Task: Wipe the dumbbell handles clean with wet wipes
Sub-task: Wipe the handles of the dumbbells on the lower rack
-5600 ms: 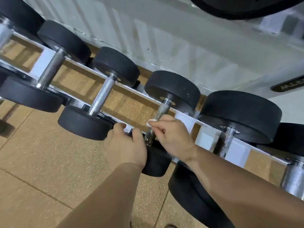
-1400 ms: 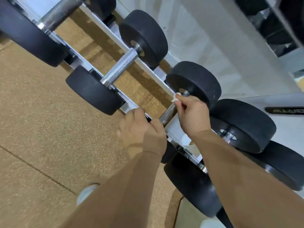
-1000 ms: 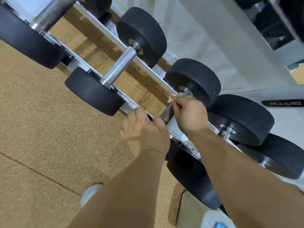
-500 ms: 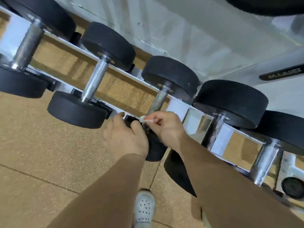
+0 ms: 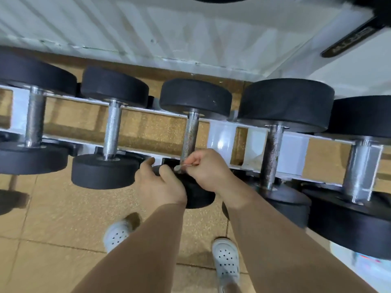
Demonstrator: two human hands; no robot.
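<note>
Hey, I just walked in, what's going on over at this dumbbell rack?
A person is cleaning the middle black round-headed dumbbell of a row on a white metal rack. Their right hand pinches a small white wet wipe at the near end of its knurled steel handle. Their left hand grips the dumbbell's near black head. Neither hand touches the neighbouring dumbbells.

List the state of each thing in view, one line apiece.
wet wipe: wadded small, pinched by the right hand at the handle's near end.
middle dumbbell: resting on the rack, near head gripped by the left hand.
other dumbbells: racked, untouched.
</note>
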